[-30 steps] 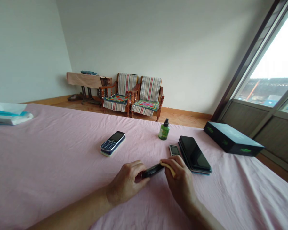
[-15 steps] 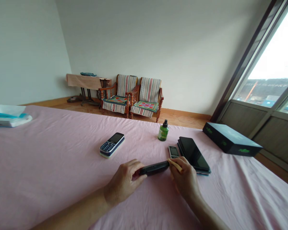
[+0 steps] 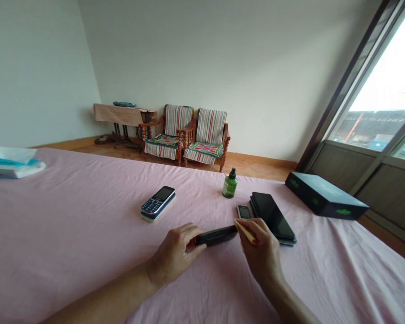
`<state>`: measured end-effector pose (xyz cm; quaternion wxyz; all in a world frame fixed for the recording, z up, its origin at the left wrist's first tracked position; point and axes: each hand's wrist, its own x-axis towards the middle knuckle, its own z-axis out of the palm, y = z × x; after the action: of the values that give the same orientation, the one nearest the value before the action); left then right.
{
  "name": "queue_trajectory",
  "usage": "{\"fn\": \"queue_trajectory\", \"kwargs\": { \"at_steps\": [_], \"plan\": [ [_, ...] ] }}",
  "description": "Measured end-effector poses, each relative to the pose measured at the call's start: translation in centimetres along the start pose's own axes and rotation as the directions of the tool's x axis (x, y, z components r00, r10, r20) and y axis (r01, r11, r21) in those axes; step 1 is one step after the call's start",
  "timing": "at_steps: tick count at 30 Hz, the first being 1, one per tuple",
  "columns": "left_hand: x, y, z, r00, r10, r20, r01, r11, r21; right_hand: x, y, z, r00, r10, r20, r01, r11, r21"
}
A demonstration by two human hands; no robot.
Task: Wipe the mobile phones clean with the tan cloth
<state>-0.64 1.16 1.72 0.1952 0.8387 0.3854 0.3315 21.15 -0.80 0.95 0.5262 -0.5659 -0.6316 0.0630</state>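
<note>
My left hand (image 3: 175,256) grips one end of a black phone (image 3: 216,235), held edge-on just above the pink cloth (image 3: 70,216). My right hand (image 3: 259,252) is closed on a small yellow cloth (image 3: 245,230) pressed against the phone's other end. Close behind my right hand lie a small grey phone (image 3: 244,211) and a stack of dark smartphones (image 3: 272,218). A green spray bottle (image 3: 230,184) stands beyond them.
A blue keypad phone (image 3: 157,203) lies left of centre. A dark box (image 3: 326,195) sits at the right edge of the table. A tissue pack (image 3: 10,162) rests at the far left. Two striped armchairs (image 3: 185,137) stand by the far wall.
My right hand has slid with the yellow cloth from the middle of the black phone to its right end. My left hand has kept its hold.
</note>
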Motion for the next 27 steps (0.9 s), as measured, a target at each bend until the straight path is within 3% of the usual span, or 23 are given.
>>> {"fn": "queue_trajectory", "kwargs": {
  "at_steps": [4,15,27],
  "plan": [
    [-0.1,-0.1,0.0,1.000,0.008,0.000,-0.008,1.000,-0.006,0.1,0.1,0.4,0.994,0.103,0.043,-0.106,0.992,0.068],
    [0.0,-0.2,0.1,1.000,-0.010,-0.018,0.009,1.000,-0.022,0.5,0.6,0.4,0.969,0.227,0.101,-0.242,0.953,0.183],
    [0.2,-0.5,0.1,0.996,-0.069,-0.063,0.061,0.990,-0.124,0.4,0.5,0.9,0.866,0.453,0.210,-0.499,0.759,0.418]
  ]
}}
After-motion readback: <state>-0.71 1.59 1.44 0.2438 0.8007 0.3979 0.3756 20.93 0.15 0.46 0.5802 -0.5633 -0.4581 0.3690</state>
